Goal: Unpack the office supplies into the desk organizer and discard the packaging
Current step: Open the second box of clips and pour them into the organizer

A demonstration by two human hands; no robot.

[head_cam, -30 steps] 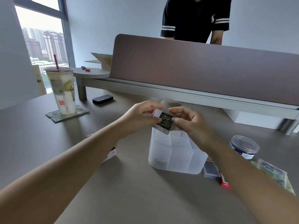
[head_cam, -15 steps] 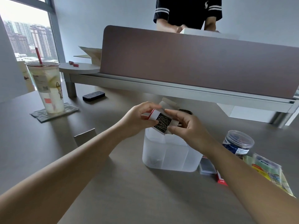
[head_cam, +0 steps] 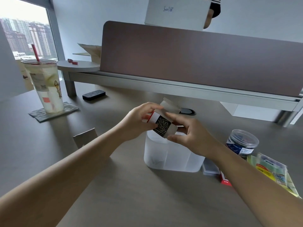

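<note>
The white box (head_cam: 176, 13) held up beyond the divider bears handwritten "5018"; the green packet (head_cam: 273, 171) reads "stick".

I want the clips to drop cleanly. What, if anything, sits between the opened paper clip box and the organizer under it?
Nothing visible. Both hands, left and right, hold the paper clip box directly above the translucent desk organizer, flap open.
</note>
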